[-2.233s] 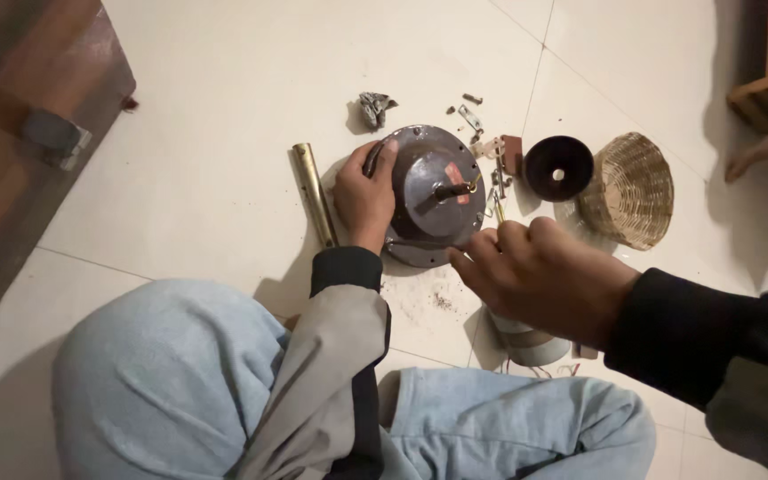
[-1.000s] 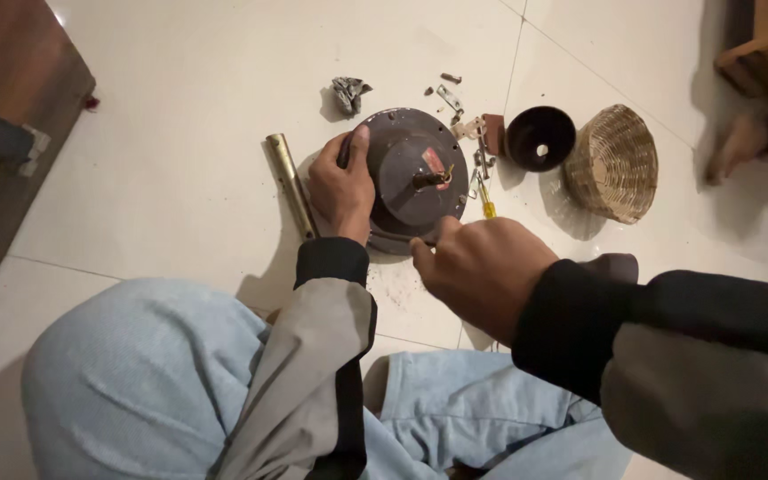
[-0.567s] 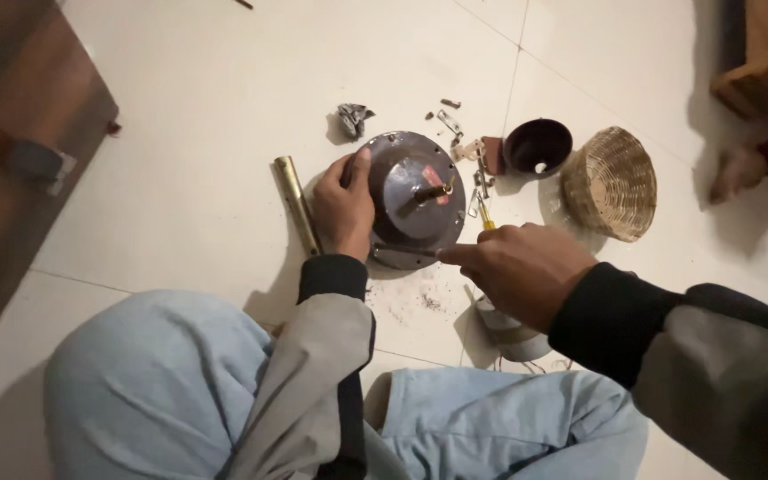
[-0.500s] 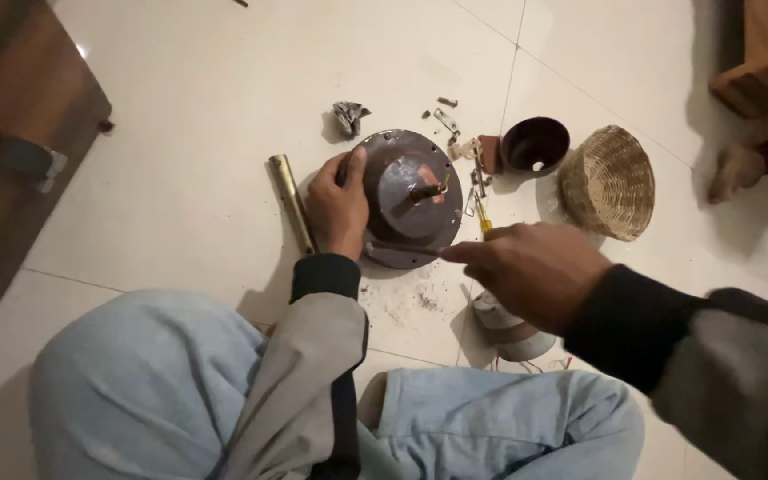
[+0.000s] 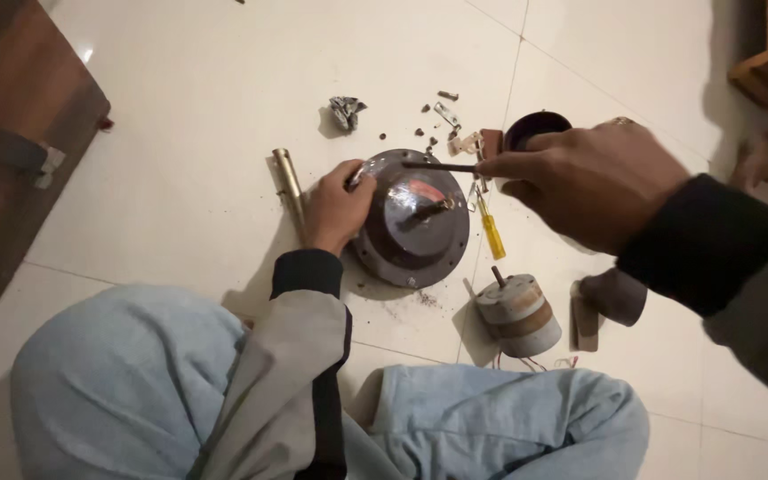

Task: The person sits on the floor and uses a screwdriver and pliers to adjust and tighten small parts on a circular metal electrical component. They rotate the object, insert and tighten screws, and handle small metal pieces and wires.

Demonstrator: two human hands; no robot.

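Nearest the person, between the bent knees, a small grey motor with a shaft stands on the tiled floor, a dark cap just beside it. Farther out, the left hand grips the near-left rim of the round dark housing, fingers curled over its edge. A yellow-handled screwdriver lies just right of the housing. Above it, the right hand pinches a thin dark rod, fingers closed on it. A brass tube lies left; screws and a crumpled scrap lie farthest.
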